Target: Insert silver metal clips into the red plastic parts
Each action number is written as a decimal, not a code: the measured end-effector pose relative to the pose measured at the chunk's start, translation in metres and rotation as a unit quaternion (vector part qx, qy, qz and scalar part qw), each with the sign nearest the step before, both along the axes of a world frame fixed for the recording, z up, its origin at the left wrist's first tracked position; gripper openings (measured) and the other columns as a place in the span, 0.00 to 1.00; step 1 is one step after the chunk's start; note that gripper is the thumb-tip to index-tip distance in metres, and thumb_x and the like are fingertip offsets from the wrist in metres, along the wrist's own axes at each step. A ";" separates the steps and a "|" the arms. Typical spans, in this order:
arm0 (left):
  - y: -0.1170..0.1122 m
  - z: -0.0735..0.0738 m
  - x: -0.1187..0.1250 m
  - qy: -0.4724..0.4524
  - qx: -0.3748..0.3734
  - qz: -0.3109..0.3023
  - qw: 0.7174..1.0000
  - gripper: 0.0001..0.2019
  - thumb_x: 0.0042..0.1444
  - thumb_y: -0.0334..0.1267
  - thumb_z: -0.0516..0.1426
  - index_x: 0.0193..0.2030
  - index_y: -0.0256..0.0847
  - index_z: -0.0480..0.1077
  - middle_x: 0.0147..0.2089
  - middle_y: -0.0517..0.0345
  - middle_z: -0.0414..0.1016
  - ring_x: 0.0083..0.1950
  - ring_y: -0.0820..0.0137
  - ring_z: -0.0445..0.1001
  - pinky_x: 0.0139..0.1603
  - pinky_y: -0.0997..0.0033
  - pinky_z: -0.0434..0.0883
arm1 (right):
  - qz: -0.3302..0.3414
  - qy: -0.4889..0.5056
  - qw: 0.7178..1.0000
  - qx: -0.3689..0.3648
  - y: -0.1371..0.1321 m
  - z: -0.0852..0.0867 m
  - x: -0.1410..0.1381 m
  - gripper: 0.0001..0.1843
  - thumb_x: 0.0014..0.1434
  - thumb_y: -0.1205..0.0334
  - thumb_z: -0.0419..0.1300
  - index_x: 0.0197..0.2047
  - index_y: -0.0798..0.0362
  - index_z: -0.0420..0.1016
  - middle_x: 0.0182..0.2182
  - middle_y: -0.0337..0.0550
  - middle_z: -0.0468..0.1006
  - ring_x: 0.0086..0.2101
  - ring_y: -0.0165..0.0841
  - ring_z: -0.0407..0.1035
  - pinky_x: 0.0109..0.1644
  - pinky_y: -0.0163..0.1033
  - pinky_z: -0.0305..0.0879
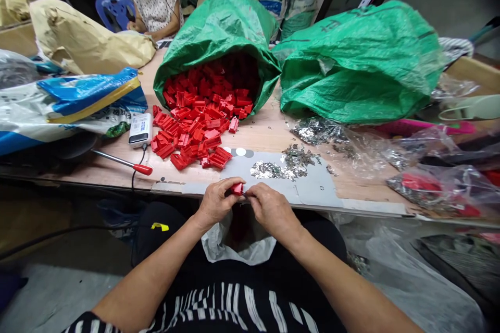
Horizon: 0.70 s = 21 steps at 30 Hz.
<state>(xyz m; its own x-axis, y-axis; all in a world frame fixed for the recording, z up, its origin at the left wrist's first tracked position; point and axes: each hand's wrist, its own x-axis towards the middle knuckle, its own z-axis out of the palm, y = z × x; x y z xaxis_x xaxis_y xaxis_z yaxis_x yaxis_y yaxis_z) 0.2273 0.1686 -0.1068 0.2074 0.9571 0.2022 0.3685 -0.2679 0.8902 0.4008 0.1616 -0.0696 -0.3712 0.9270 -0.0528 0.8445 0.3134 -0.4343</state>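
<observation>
Between thumb and fingers, my left hand [216, 200] grips a small red plastic part [237, 188] just over the table's front edge. My right hand [272, 210] is closed in a pinch against the part's right side, on something small and dark that I cannot make out. Below both hands, an open white sack [250, 256] sits in my lap. A heap of similar red plastic parts [191, 135] spills from a green woven sack [219, 20] onto the table. Small silvery metal pieces [279, 169] lie loose on a grey sheet [312, 189] ahead of my right hand.
A second green sack [359, 67] stands at the right, by clear plastic bags of metal pieces [433, 192]. Left of the heap are a white power bank [140, 130] with a cable and a red-tipped metal rod [123, 161]. Another person [156, 4] sits across the table.
</observation>
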 end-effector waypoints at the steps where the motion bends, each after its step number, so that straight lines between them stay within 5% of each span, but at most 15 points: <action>1: 0.000 -0.001 0.000 -0.006 0.001 0.000 1.000 0.15 0.51 0.33 0.61 0.48 0.42 0.72 0.44 0.58 0.76 0.43 0.70 0.73 0.48 0.72 0.68 | -0.008 -0.018 1.000 -0.002 -0.001 0.001 -0.003 0.09 0.63 0.65 0.51 0.41 0.52 0.72 0.37 0.45 0.72 0.36 0.34 0.69 0.37 0.37 0.59; 6: -0.005 0.000 0.006 0.006 0.015 0.014 1.000 0.16 0.51 0.32 0.60 0.48 0.40 0.70 0.44 0.57 0.75 0.44 0.70 0.72 0.48 0.71 0.67 | -0.015 -0.019 1.000 -0.001 -0.004 -0.002 -0.004 0.09 0.64 0.64 0.50 0.43 0.52 0.70 0.39 0.45 0.71 0.39 0.35 0.68 0.38 0.38 0.60; 12: -0.030 0.014 0.009 -0.016 0.044 0.071 0.996 0.12 0.52 0.34 0.60 0.44 0.40 0.68 0.39 0.56 0.72 0.40 0.70 0.70 0.45 0.70 0.66 | 0.046 0.178 0.982 0.039 -0.017 -0.008 0.011 0.10 0.65 0.63 0.47 0.48 0.53 0.64 0.42 0.47 0.69 0.42 0.33 0.66 0.46 0.38 0.61; 16: -0.045 0.029 0.010 -0.147 -0.024 0.084 0.985 0.15 0.52 0.35 0.61 0.47 0.40 0.67 0.43 0.55 0.71 0.44 0.69 0.70 0.48 0.70 0.65 | 0.053 0.255 0.965 -0.034 -0.028 0.001 0.016 0.10 0.66 0.60 0.46 0.49 0.53 0.59 0.34 0.41 0.71 0.34 0.29 0.65 0.42 0.36 0.61; 18: -0.050 0.036 0.011 -0.284 -0.105 0.069 0.951 0.14 0.52 0.37 0.61 0.45 0.40 0.66 0.41 0.57 0.72 0.42 0.71 0.71 0.48 0.70 0.66 | 0.073 0.275 0.956 -0.067 -0.032 0.007 0.017 0.16 0.67 0.58 0.45 0.56 0.53 0.57 0.28 0.37 0.69 0.30 0.28 0.64 0.39 0.35 0.60; 21: -0.056 0.044 0.015 -0.486 -0.233 0.033 0.842 0.11 0.52 0.38 0.61 0.34 0.37 0.63 0.34 0.59 0.71 0.37 0.74 0.73 0.47 0.71 0.67 | 0.100 0.271 0.954 -0.081 -0.038 0.016 0.016 0.24 0.68 0.55 0.45 0.64 0.51 0.51 0.24 0.34 0.68 0.26 0.27 0.63 0.36 0.34 0.59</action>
<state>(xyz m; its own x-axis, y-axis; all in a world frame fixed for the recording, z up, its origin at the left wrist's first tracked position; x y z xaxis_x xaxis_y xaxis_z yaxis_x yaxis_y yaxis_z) 0.2420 0.1127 -0.0625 0.1046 0.9824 -0.1550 -0.5937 0.1867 0.7827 0.4163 0.1239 -0.0534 -0.5526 0.8312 0.0606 0.4136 0.3366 -0.8460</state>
